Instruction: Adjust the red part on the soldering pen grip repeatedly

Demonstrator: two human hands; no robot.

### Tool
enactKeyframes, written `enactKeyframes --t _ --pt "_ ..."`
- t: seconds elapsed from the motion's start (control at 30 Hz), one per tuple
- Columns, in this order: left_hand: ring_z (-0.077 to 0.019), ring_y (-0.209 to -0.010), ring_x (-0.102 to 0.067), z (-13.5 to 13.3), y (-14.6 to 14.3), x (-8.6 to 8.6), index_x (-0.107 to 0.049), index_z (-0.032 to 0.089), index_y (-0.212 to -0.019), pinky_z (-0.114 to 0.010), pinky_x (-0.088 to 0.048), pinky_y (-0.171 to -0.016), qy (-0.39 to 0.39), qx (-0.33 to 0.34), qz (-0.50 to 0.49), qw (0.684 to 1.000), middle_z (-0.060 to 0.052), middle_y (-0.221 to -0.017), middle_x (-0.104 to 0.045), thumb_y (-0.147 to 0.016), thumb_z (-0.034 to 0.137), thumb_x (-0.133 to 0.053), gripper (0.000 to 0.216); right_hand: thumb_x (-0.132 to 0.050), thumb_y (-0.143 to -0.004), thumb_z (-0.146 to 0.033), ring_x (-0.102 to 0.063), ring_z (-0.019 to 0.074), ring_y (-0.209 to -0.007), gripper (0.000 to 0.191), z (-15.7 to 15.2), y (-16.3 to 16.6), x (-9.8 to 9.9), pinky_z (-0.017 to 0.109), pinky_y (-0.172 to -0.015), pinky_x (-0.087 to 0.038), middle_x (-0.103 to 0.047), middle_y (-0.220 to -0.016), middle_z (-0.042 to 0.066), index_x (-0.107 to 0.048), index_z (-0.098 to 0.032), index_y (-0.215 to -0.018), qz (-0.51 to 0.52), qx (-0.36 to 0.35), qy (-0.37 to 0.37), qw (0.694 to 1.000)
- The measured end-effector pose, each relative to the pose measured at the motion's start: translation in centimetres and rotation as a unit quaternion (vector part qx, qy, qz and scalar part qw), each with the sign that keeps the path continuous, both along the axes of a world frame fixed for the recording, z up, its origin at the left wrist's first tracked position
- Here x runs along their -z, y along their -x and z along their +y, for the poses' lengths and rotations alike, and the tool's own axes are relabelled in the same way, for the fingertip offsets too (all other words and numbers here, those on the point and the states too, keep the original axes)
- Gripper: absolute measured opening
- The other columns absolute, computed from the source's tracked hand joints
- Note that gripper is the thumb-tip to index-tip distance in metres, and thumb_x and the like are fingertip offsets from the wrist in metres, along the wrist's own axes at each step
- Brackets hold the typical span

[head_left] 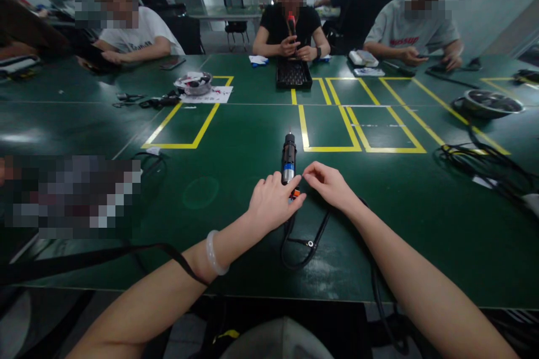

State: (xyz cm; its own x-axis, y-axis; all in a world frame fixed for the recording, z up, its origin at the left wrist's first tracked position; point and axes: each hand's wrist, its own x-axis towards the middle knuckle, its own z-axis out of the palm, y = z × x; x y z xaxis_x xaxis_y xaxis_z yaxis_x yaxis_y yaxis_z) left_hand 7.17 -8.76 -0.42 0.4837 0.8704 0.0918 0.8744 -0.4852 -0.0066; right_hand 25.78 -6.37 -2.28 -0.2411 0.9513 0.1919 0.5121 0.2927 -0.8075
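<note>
A black electric screwdriver (288, 156) with a blue band and an orange part near its base lies on the green table (236, 140), tip pointing away from me. My left hand (273, 201) rests over its near end, fingers curled around the base. My right hand (330, 184) pinches something small next to that same end; what it pinches is too small to tell. A black cable (304, 241) loops from the tool toward me. A pale bangle (214, 253) sits on my left wrist.
Yellow tape rectangles (332, 129) mark the table. Across it, a person holds a red-tipped tool above a black tray (293, 74). Other people sit at the far left and right. A bowl on paper (197, 83), a metal dish (489, 103) and tangled cables (480, 162) lie around.
</note>
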Motion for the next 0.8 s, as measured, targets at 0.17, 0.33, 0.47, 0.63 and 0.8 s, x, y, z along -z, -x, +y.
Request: enactKeyframes --t 0.17,0.33,0.47,0.63,0.8 --pt "-0.0264 -0.096 -0.055 0.2 0.5 0.3 -0.043 0.032 -0.144 -0.036 -0.041 -0.079 0.001 0.006 -0.007 1.0 -0.01 -0.104 -0.053 -0.094 0.065 -0.032 0.061 -0.052 -0.09 -0.029 -0.045 0.0119 -0.059 0.014 0.0 0.0 0.1 0.025 -0.057 -0.035 -0.054 -0.07 -0.002 -0.058 -0.017 -0.085 0.0 -0.002 0.011 1.0" --pt "-0.0263 -0.095 -0.054 0.5 0.8 0.2 -0.044 0.033 -0.143 -0.035 -0.041 -0.077 0.011 0.012 -0.003 1.0 -0.009 -0.101 -0.053 -0.093 0.067 -0.033 0.062 -0.053 -0.089 -0.026 -0.046 0.0114 -0.059 0.009 -0.2 0.4 -0.1 0.024 -0.057 -0.036 -0.053 -0.069 -0.003 -0.056 -0.018 -0.09 0.011 -0.052 0.049 0.997" --pt "-0.0266 -0.095 -0.054 0.7 1.1 0.0 -0.048 0.031 -0.139 -0.035 -0.041 -0.075 0.025 0.019 -0.006 0.999 -0.009 -0.1 -0.053 -0.09 0.071 -0.033 0.064 -0.055 -0.088 -0.026 -0.05 0.012 -0.062 0.009 -0.3 0.9 -0.9 0.024 -0.059 -0.039 -0.058 -0.074 -0.002 -0.055 -0.018 -0.091 0.007 -0.095 0.078 0.992" --pt "-0.0263 -0.094 -0.054 1.0 1.5 0.0 -0.047 0.031 -0.139 -0.034 -0.042 -0.075 0.033 0.031 -0.01 0.999 -0.009 -0.1 -0.053 -0.086 0.076 -0.035 0.07 -0.063 -0.085 -0.028 -0.051 0.0123 -0.064 0.016 -0.8 0.6 -1.4 0.024 -0.059 -0.041 -0.056 -0.075 -0.002 -0.054 -0.018 -0.093 0.015 -0.13 0.096 0.987" --pt "-0.026 -0.094 -0.054 1.3 2.0 0.5 -0.035 0.033 -0.149 -0.034 -0.042 -0.075 0.037 0.046 -0.006 0.998 -0.008 -0.102 -0.052 -0.082 0.078 -0.042 0.082 -0.065 -0.085 -0.026 -0.055 0.0123 -0.069 0.02 -1.5 0.0 -1.0 0.024 -0.061 -0.043 -0.059 -0.082 0.0 -0.057 -0.017 -0.102 0.04 -0.166 0.083 0.982"
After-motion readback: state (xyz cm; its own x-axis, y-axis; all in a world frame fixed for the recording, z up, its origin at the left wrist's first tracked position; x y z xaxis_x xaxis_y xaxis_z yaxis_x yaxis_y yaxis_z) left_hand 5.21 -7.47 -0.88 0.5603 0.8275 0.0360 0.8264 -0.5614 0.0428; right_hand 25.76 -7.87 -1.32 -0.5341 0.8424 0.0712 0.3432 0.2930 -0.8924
